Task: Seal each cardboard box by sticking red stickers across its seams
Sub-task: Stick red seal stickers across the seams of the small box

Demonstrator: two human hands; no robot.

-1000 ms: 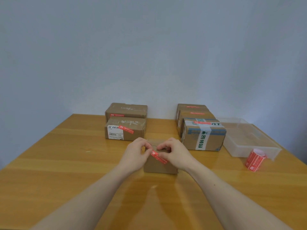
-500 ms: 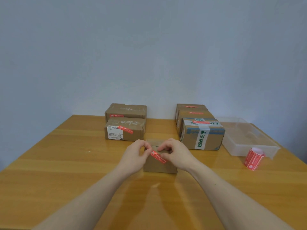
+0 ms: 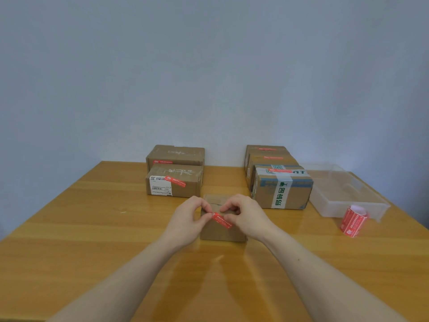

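Right now both hands meet over the small cardboard box (image 3: 221, 230), which sits on the wooden table (image 3: 92, 228) near the middle, straight ahead of the person and nearer than any other box. The left hand (image 3: 188, 220) pinches the upper-left end of a red sticker (image 3: 222, 220) between thumb and fingertips, its other fingers curled; the right hand (image 3: 246, 217) has its fingers curled at the sticker's lower-right end, though whether it pinches that end or only presses it against the cardboard cannot be told. What matters for the coming move is how the strip lies: its long axis runs on a slant, from upper left down to lower right, crossing the near top edge of the box so that part lies by the top face and part over the near side. The two hands are about equally close, one at each end, so the likely step is to smooth the strip flat from both ends. Whether it is already stuck down along its length is unclear. Beyond, on the far left, two stickered boxes (image 3: 174, 182) sit one behind the other; on the far right a group of three stickered boxes (image 3: 278, 182) stands just beside a clear plastic tray (image 3: 348, 191). The sticker roll (image 3: 352, 220) lies well apart to the right, just in front of the tray's near edge.
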